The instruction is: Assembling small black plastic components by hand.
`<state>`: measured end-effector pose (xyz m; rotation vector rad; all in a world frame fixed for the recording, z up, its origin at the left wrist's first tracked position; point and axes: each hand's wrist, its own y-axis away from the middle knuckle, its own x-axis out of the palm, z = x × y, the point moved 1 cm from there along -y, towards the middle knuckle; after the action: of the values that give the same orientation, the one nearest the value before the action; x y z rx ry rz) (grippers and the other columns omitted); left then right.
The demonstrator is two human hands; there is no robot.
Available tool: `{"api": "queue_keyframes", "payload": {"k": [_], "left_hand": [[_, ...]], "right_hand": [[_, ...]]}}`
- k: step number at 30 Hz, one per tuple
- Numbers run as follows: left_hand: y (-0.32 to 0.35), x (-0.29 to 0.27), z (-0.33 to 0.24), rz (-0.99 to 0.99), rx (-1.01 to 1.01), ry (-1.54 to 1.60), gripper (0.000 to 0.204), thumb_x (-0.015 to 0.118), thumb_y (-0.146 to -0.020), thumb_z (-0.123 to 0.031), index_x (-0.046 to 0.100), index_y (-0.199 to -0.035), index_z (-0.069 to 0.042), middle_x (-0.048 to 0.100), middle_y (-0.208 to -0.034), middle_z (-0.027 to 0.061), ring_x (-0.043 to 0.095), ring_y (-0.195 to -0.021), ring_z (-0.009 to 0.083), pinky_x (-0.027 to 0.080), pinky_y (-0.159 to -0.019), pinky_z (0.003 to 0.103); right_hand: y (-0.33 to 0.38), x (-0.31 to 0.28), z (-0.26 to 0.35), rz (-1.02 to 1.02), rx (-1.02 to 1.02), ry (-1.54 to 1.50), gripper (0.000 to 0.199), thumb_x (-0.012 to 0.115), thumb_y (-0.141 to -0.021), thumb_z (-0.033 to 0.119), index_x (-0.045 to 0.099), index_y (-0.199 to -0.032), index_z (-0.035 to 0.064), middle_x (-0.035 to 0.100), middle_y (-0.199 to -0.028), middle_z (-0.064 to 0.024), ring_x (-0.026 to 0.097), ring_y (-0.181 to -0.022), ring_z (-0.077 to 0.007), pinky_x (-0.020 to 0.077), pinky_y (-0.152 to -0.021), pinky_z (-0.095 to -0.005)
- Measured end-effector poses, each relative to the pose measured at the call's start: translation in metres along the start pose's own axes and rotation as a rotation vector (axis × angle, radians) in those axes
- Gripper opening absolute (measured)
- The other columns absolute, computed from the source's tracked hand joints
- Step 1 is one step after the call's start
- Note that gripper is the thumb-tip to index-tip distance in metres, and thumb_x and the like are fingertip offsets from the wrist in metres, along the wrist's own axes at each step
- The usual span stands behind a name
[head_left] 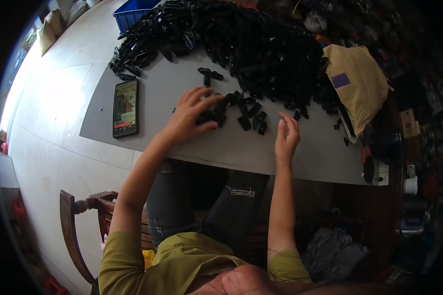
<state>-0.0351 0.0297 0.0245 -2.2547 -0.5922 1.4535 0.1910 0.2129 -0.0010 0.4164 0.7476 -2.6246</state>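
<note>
Your left hand (192, 115) gripped small black parts (246, 115), your right hand (286, 137) hovered open; sweeping could have scattered them off the table (182, 142).

Probably a small workshop: heaped black plastic parts (241, 44); cluttered shelves (418, 123).

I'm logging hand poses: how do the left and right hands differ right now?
The left hand lies palm-down with fingers spread over small black parts; the right hand stands edge-on, fingers together, beside them. The left touches the parts; whether the right does is unclear. Both are bare and over the grey table.
</note>
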Motion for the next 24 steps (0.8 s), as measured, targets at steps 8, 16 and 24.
{"api": "queue_keyframes", "payload": {"k": [8,16,24], "left_hand": [[0.029,-0.004,-0.002,-0.212,-0.321,0.233,0.013,0.061,-0.079,0.0,0.062,-0.093,-0.002,0.059,-0.091,0.0103,0.058,-0.088,0.0306,0.047,-0.077,0.037],[0.037,0.004,-0.018,-0.045,-0.092,-0.191,0.018,0.063,-0.071,-0.009,0.058,-0.088,-0.008,0.056,-0.096,0.0084,0.054,-0.094,0.027,0.042,-0.086,0.038],[0.048,0.013,-0.038,0.177,-0.283,0.226,0.028,0.063,-0.075,-0.007,0.062,-0.103,-0.009,0.052,-0.114,0.0112,0.056,-0.096,0.0303,0.048,-0.08,0.039]], "right_hand": [[0.019,0.024,0.039,0.171,-0.167,0.433,0.026,0.068,-0.082,0.008,0.063,-0.107,0.0057,0.057,-0.102,-0.0068,0.061,-0.082,-0.0232,0.0513,-0.069,-0.0322],[0.024,0.037,0.039,0.174,-0.321,0.672,0.015,0.067,-0.081,0.007,0.059,-0.093,0.0064,0.057,-0.101,-0.0063,0.058,-0.096,-0.0259,0.0511,-0.075,-0.0378],[0.03,0.028,0.035,0.206,-0.207,0.532,0.017,0.064,-0.084,0.004,0.058,-0.1,0.0027,0.057,-0.1,-0.0105,0.059,-0.092,-0.0296,0.0499,-0.075,-0.0374]]}}
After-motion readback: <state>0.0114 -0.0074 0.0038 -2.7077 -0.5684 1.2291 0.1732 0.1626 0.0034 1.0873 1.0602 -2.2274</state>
